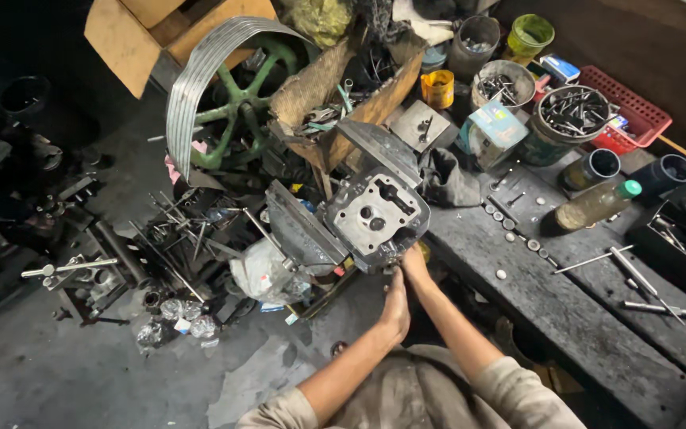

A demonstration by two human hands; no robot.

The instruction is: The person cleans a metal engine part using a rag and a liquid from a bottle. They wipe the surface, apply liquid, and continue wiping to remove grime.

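Fingers of both hands vanish beneath the grey cast-metal engine head (pixel 376 214) at frame centre; left hand (pixel 396 306) and right hand (pixel 416 264) seemingly clasp its lower edge. Bored, grimy face shows upward.

Single head-worn view, steeply downward, close over a cluttered workbench (pixel 565 318).

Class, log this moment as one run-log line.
left hand: under engine head | right hand: gripping its lower edge | bench: bottle, loose tools
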